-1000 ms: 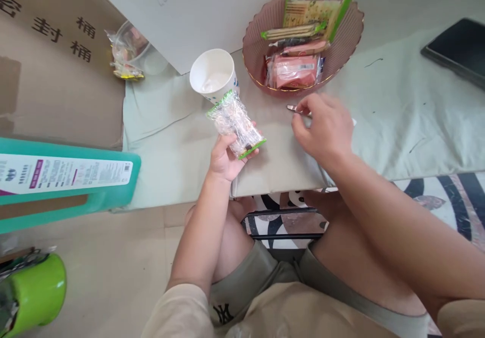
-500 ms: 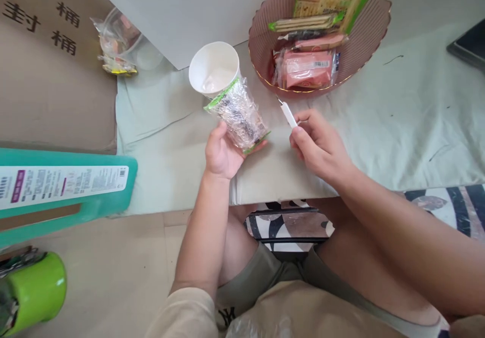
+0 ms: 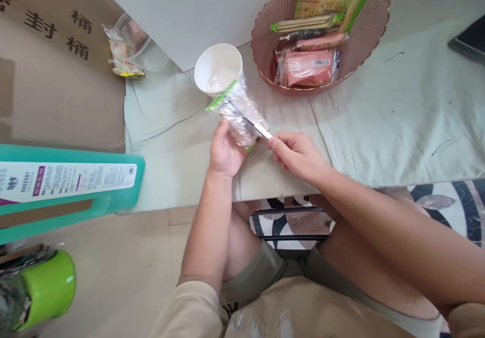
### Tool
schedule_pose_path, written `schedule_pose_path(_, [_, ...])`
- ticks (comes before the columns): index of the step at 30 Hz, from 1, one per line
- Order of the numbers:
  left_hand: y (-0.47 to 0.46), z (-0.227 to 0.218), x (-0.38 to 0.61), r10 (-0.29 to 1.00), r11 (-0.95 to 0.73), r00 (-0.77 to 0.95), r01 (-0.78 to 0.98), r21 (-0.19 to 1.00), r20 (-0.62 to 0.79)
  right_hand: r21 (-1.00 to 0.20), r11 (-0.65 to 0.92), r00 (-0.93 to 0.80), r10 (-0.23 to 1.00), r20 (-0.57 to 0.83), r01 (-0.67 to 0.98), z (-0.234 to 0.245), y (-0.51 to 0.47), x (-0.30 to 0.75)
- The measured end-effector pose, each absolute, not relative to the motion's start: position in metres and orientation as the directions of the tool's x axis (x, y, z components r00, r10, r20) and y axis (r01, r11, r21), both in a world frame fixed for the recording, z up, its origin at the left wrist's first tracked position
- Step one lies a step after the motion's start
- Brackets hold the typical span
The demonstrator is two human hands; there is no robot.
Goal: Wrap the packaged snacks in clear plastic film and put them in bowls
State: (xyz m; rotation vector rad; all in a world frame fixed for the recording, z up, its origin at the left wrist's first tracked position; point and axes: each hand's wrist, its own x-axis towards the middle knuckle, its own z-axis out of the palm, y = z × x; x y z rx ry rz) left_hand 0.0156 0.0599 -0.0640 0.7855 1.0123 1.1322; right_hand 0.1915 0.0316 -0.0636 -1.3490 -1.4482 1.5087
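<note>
My left hand (image 3: 226, 151) grips a clear plastic snack packet (image 3: 237, 113) with green ends, its contents dark and blurred behind the shiny wrap. In my right hand (image 3: 297, 156) is a small knife (image 3: 262, 129) with a slim white handle, pinched between thumb and fingers. Its thin dark tip lies over the packet's face; whether it has pierced the wrap I cannot tell. Just behind the packet stands a white paper cup (image 3: 219, 67), upright, with something pale or clear at its bottom. The packet's upper end overlaps the cup's near side in view.
A pink ribbed basket (image 3: 265, 30) holds several wrapped snacks, including a pink packet (image 3: 308, 67). A white box (image 3: 197, 4) stands behind the cup. To the left are a cardboard box (image 3: 60, 95), a teal container (image 3: 121, 201) and a green bin (image 3: 53, 287). A dark object (image 3: 470, 40) lies far right.
My right hand has moved left, bringing the knife from beside the packet to over its face. My left hand still holds the packet near the cup. The view has shifted slightly.
</note>
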Motion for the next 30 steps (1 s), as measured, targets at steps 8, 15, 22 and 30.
schedule_pose_path(8, [0.066,-0.047,-0.012,0.994,0.030,-0.093,-0.303,0.953,-0.061,-0.848,-0.084,-0.281,0.922,-0.265,0.523,-0.055,0.034,0.205])
schedule_pose_path(15, [0.057,-0.080,0.007,0.992,0.113,0.080,-0.216,0.970,-0.098,-0.612,0.061,-0.038,0.998,0.050,0.788,-0.068,0.051,0.243])
schedule_pose_path(22, [0.053,-0.108,0.012,0.955,-0.262,0.198,0.226,0.938,0.219,-0.514,0.035,-0.036,0.999,0.008,0.857,-0.071,0.055,0.252])
schedule_pose_path(30, [0.043,-0.092,0.011,0.886,-0.462,0.339,0.615,0.639,0.314,-0.437,0.011,0.094,0.972,0.217,0.900,-0.080,0.056,0.253])
